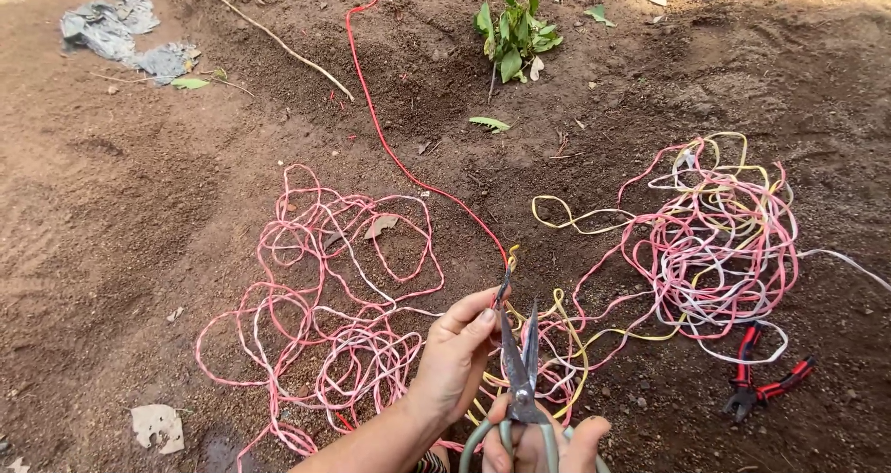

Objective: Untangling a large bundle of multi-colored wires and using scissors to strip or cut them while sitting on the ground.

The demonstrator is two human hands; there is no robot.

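Fingers of the left hand [457,354] pinched a red cord [385,143] near the bottom middle of the view, where it met a short yellow end. The right hand [548,443], at the near edge, was closed around the pale green handles of a pair of scissors [522,366], blades parted slightly and pointing far, tips just beside the pinched cord. The cord ran from the grip far and left across bare brown soil [139,241]. A tangle of pink cord [325,315] lay to the left, and a mixed pink, white and yellow tangle [719,246] to the right. Red-handled pliers [766,380] lay near right. A small green plant [513,35] stood far off, grey sheeting [121,27] far left.
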